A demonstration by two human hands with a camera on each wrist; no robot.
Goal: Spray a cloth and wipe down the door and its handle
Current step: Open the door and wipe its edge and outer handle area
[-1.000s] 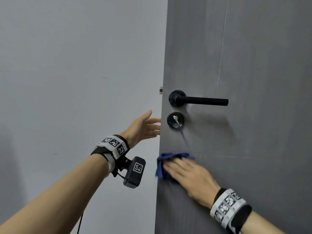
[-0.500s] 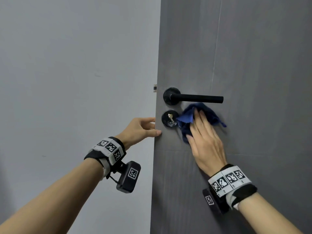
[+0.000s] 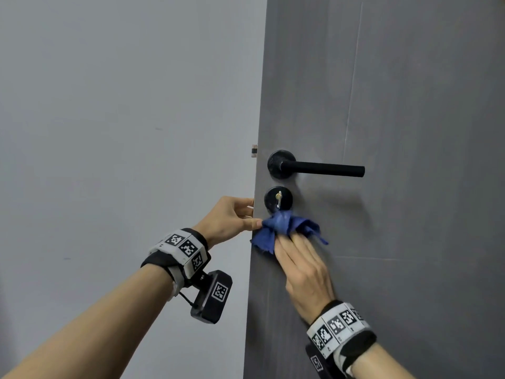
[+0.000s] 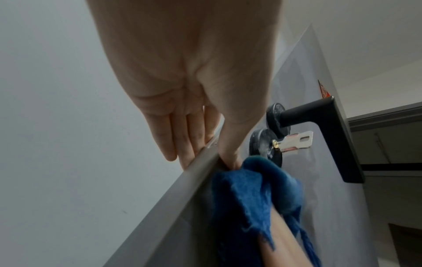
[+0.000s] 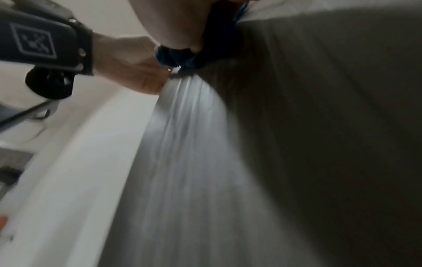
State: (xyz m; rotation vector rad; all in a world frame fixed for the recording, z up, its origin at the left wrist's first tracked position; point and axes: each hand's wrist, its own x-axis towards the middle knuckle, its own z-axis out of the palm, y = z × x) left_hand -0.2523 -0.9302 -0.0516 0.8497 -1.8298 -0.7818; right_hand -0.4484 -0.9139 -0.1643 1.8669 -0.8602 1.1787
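The grey door (image 3: 410, 105) fills the right of the head view, with a black lever handle (image 3: 317, 168) and below it a round lock (image 3: 270, 201) with a key (image 3: 278, 198) in it. My right hand (image 3: 297, 250) lies flat with straight fingers and presses a crumpled blue cloth (image 3: 284, 228) against the door just below the lock, near the door's edge. My left hand (image 3: 252, 213) pinches that edge, thumb on the front face and fingers behind. In the left wrist view, the thumb (image 4: 230, 150) touches the cloth (image 4: 251, 189) beneath the key (image 4: 297, 142) and handle (image 4: 319, 115).
A plain pale wall (image 3: 123, 132) takes up the left half of the head view. A small latch (image 3: 254, 151) sticks out of the door edge level with the handle. The right wrist view is blurred and shows the door face (image 5: 319, 144) and the left wrist camera (image 5: 41, 45).
My right hand has slid the cloth down and left, from beside the lock under the handle to below the lock by the edge. My left thumb now lies on the door's front face.
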